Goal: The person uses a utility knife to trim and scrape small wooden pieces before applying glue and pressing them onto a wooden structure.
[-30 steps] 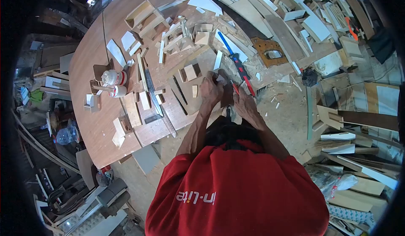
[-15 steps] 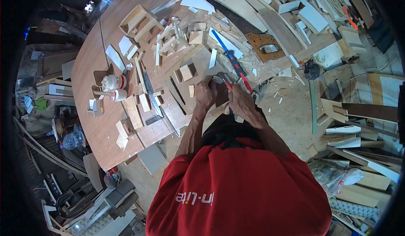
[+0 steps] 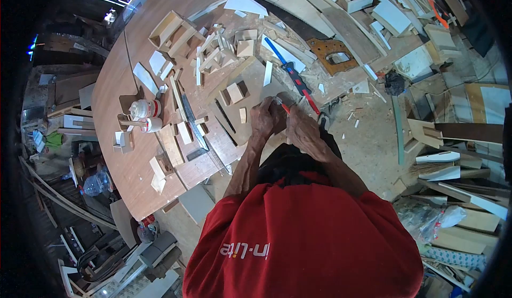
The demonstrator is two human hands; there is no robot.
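Note:
My left hand (image 3: 265,118) is closed at the table's near edge, round something small that I cannot make out. Close on its right, my right hand (image 3: 303,129) grips a thin red tool (image 3: 282,105), whose tip points at the fingers of my left hand. Just beyond the hands lies a blue and red tool (image 3: 293,74) with a long narrow blade. Left of my left hand are a small wood block (image 3: 243,115) and a dark thin strip (image 3: 225,115). A wood block piece (image 3: 234,93) rests a little farther back.
A handsaw (image 3: 330,55) lies at the back right among offcuts. Glue bottles (image 3: 145,108) and a metal square (image 3: 196,153) are on the left of the table (image 3: 133,175). Wood scraps (image 3: 464,175) are piled at the far right.
My two hands have drawn closer together, and the red tool's tip now reaches my left fingers. The view has shifted slightly.

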